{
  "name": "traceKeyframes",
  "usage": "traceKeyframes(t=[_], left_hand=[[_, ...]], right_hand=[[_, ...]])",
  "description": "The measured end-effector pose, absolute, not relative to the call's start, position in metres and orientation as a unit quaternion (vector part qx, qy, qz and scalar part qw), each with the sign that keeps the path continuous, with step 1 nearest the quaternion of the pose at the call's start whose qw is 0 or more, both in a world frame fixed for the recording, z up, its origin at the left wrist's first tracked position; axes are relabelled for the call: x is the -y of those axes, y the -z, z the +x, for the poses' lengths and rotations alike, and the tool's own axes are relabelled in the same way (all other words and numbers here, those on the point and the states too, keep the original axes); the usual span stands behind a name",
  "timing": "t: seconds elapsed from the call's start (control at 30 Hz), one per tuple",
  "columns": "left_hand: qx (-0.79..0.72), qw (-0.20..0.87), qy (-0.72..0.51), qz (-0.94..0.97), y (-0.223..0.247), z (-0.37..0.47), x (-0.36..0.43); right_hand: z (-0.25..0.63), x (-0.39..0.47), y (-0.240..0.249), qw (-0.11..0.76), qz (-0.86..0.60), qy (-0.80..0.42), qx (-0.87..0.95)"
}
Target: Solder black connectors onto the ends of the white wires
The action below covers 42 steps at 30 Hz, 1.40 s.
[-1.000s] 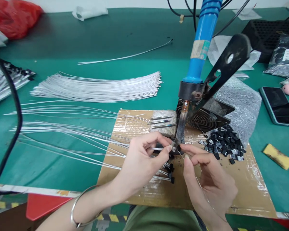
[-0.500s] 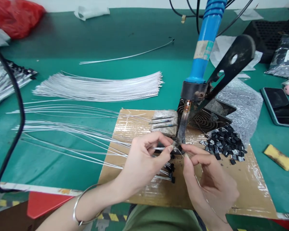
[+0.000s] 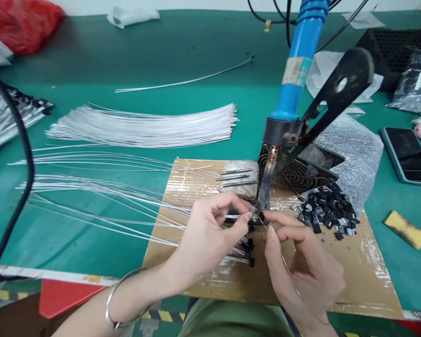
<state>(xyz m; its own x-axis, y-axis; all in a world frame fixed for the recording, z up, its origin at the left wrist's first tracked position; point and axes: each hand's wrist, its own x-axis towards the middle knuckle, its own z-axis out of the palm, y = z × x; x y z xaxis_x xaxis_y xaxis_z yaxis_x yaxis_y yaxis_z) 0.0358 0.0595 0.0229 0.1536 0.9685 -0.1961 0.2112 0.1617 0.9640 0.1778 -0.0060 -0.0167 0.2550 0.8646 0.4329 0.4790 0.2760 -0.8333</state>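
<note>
Wires (image 3: 233, 216): pale, pinched in the left hand (image 3: 250, 215), ends at the tip of the blue-handled iron (image 3: 303, 51), over the cardboard (image 3: 351, 276). Left hand: thumb and forefinger closed on them, placed as in the earlier frames. Right hand (image 3: 268, 221): thumb and forefinger drawn nearly together on a thin strand (image 3: 263, 222), which reached up towards the iron tip and trailed down past the palm; its palm sat very slightly further left than half a second before. Iron: angled down between the hands, unchanged against its stand. Block (image 3: 239, 191): behind the left hand, three metal rods (image 3: 235, 178) across it, unmoved. Black-ended leads (image 3: 251, 262): below the fingers, on the cardboard. Black pieces (image 3: 328, 206): one loose heap, right of the iron, unchanged. Bundle (image 3: 143, 126): white, on the green table (image 3: 73, 238), as before. Sponge (image 3: 406, 229): yellow, stained, below the phone (image 3: 409, 154).
</note>
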Motion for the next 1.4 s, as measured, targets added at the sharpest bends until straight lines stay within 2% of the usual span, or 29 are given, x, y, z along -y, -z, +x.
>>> traceKeyframes(t=[0.8, 1.4], left_hand=[[-0.539, 0.538, -0.365, 0.535, -0.0205, 0.0341, -0.0565], [-0.533, 0.540, -0.367, 0.538, -0.0216, 0.0352, -0.0568]], right_hand=[[0.1763, 0.0012, 0.0121, 0.477, -0.562, 0.012, 0.676], [0.1761, 0.0005, 0.0144, 0.484, -0.566, 0.023, 0.666]])
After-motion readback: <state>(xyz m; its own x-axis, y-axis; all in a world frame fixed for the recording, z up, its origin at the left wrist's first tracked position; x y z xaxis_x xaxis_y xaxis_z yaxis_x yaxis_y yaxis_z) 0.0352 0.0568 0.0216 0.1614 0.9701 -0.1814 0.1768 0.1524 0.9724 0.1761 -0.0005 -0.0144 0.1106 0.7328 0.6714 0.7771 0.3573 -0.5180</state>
